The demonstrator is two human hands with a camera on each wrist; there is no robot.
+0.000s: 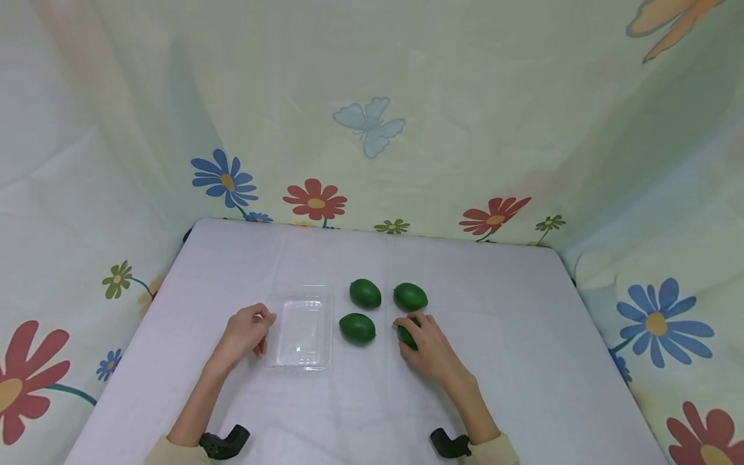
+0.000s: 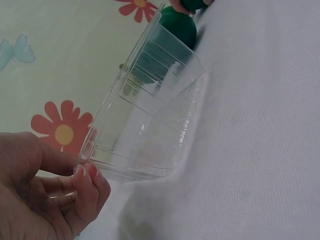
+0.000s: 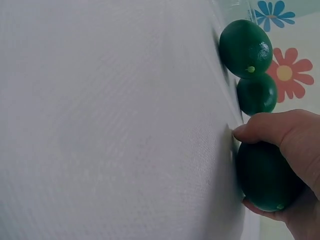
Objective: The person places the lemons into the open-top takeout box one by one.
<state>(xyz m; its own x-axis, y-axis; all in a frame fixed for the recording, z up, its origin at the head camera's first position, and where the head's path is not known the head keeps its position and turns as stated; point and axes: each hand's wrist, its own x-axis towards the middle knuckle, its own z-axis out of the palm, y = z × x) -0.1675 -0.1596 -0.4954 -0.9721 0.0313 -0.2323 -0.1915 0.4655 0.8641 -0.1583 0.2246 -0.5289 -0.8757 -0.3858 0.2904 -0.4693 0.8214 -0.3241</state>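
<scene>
My left hand (image 1: 244,329) is at the left side of a clear plastic container (image 1: 329,326); in the left wrist view its thumb and fingers pinch the container's rim (image 2: 85,159). The container stands upright on the table and I see nothing in it. To the right, my right hand (image 1: 433,354) grips a dark green lime (image 3: 267,175) between thumb and fingers, at table level. Part of that lime is hidden by the fingers. Three more limes lie close by: one at the back left (image 1: 365,294), one at the back right (image 1: 411,297), one at the front left (image 1: 357,329).
A white cloth (image 1: 511,349) covers the table. Behind it and at the sides hang pale curtains (image 1: 465,129) printed with flowers and a butterfly. Black wrist devices (image 1: 225,443) sit at both sleeves.
</scene>
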